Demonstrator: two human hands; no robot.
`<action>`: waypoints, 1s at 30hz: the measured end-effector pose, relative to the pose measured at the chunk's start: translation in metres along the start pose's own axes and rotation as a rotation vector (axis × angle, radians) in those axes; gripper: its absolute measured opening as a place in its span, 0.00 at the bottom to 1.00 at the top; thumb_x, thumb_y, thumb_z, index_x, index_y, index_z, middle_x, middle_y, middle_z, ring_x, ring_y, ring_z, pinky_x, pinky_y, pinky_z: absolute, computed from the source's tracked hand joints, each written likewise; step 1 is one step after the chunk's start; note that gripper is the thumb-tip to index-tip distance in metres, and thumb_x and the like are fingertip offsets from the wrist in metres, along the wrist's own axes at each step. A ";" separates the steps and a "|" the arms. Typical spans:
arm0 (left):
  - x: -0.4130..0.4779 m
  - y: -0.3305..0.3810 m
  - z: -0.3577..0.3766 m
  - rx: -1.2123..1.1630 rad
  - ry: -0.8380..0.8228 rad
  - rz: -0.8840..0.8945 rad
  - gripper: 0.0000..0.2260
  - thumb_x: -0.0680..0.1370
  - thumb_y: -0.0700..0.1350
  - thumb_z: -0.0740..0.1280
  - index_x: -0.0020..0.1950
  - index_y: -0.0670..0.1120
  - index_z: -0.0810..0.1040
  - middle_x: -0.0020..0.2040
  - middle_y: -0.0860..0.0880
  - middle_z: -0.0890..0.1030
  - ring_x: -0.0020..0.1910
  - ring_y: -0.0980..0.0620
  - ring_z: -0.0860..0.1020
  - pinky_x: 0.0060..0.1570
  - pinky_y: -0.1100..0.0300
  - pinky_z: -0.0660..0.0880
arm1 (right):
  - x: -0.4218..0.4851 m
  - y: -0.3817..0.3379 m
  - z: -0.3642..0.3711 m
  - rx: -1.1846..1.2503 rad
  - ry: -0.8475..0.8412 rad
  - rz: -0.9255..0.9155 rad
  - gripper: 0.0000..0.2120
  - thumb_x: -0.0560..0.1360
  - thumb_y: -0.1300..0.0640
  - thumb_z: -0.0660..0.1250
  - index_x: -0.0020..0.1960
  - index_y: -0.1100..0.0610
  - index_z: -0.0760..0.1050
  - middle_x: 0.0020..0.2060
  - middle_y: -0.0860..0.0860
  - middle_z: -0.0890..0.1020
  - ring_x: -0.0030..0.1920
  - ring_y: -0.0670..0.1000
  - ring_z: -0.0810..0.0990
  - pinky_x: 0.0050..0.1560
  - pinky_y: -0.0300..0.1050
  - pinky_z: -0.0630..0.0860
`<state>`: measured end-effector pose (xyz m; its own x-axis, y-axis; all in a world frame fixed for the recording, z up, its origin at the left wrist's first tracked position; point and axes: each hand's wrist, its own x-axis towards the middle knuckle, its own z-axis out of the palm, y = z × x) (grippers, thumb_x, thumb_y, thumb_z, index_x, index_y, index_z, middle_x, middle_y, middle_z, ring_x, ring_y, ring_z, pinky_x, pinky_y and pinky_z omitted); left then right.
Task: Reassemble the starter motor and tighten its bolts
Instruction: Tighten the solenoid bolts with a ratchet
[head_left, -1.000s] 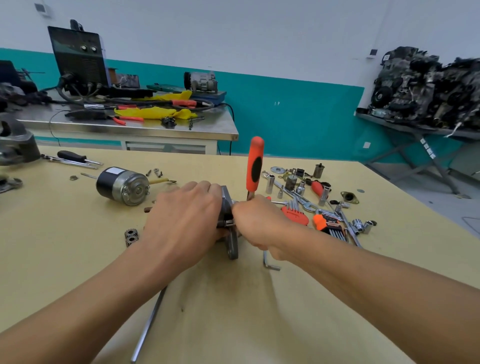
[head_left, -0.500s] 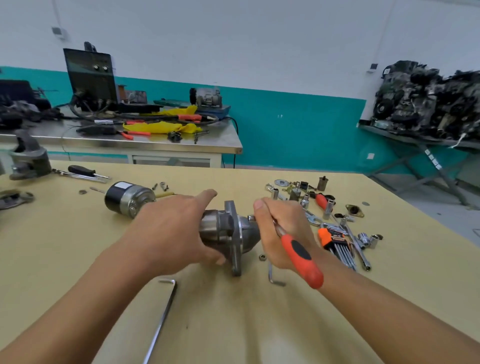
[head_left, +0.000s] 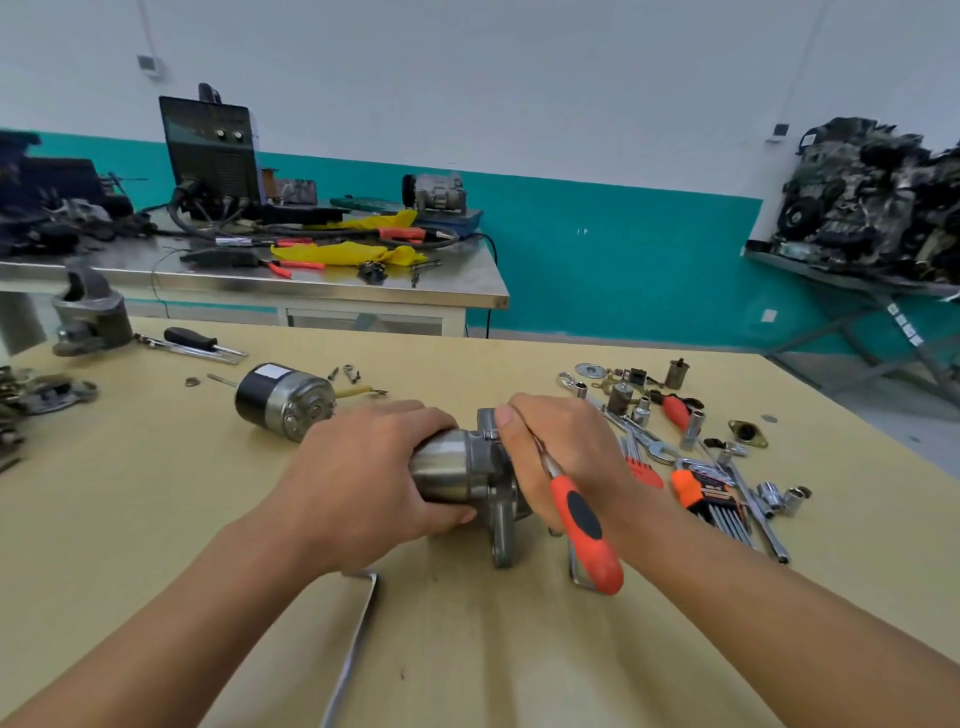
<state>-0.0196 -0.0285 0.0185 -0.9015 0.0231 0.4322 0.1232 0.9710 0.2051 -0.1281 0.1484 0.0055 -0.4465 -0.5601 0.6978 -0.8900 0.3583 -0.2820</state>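
The grey metal starter motor housing (head_left: 467, 470) lies on its side on the yellow table (head_left: 467, 649), its flange pointing down at the table. My left hand (head_left: 363, 478) grips the housing's smooth round body from the left. My right hand (head_left: 566, 457) holds an orange-handled ratchet (head_left: 584, 525) against the flange side; the handle slants down toward me and its head is hidden under my fingers. A black and silver motor body (head_left: 283, 400) lies apart at the back left.
Sockets, spanners and an orange hex key set (head_left: 711, 499) are scattered to the right. A long L-shaped bar (head_left: 353, 649) lies near my left forearm. Loose screws (head_left: 348, 371) and a black screwdriver (head_left: 192, 340) sit at the back left, by a vise (head_left: 91, 312).
The ratchet handle swung from upright down toward me. The housing, first hidden under my hands, now shows between them, with my left hand wrapped further round its body.
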 end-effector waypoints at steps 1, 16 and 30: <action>0.000 0.001 -0.001 0.007 -0.008 0.004 0.23 0.65 0.68 0.72 0.56 0.60 0.77 0.44 0.61 0.76 0.45 0.57 0.75 0.42 0.55 0.74 | -0.001 0.000 0.000 -0.015 0.026 -0.036 0.17 0.82 0.54 0.57 0.35 0.57 0.69 0.27 0.47 0.69 0.27 0.54 0.71 0.29 0.55 0.70; 0.002 0.006 -0.002 0.107 -0.017 0.037 0.23 0.69 0.64 0.73 0.60 0.59 0.76 0.51 0.59 0.79 0.50 0.53 0.78 0.47 0.54 0.75 | 0.004 0.005 0.005 0.292 -0.185 0.304 0.28 0.84 0.45 0.55 0.29 0.57 0.66 0.24 0.48 0.68 0.27 0.48 0.68 0.32 0.55 0.70; 0.002 0.003 0.001 0.098 -0.004 0.054 0.22 0.70 0.65 0.72 0.61 0.59 0.75 0.51 0.58 0.79 0.50 0.52 0.78 0.47 0.52 0.76 | 0.019 -0.008 -0.003 0.263 -0.245 0.508 0.29 0.83 0.39 0.50 0.33 0.56 0.69 0.17 0.42 0.67 0.24 0.43 0.69 0.30 0.37 0.68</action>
<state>-0.0218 -0.0256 0.0189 -0.8966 0.0765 0.4362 0.1301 0.9870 0.0945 -0.1296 0.1373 0.0231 -0.8005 -0.5344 0.2713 -0.5399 0.4464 -0.7136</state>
